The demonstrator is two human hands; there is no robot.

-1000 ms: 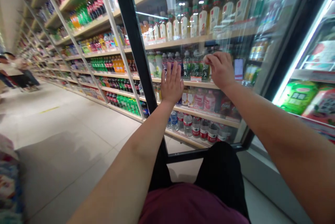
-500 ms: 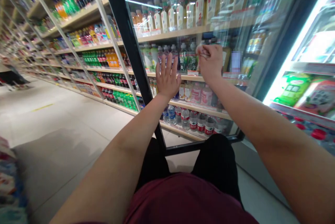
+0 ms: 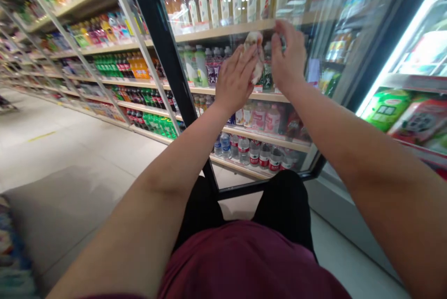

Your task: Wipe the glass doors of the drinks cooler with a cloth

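My left hand (image 3: 234,78) lies over a crumpled pale cloth (image 3: 258,57) and holds it against the glass door (image 3: 230,117). The cloth sticks out beyond its fingertips, and part of it is hidden under the fingers. Just right of the cloth, my right hand (image 3: 289,59) is raised near the glass, its fingers bent and apart with nothing between them. The door has a black frame (image 3: 167,52) and stands swung out from the lit cooler. Through its pane, bottles on shelves are visible.
On the right, the lit cooler (image 3: 412,80) holds green and red packages. Long shelves of bottled drinks (image 3: 115,66) run along the left. A pale tiled floor (image 3: 77,150) stretches beside them. Colourful packages (image 3: 14,248) stand at the lower left edge. My knees are close below the door.
The cloth now shows under my left hand, which was spread flat on the glass before. My right hand was closed and has since loosened and moved slightly right. The view has shifted a little.
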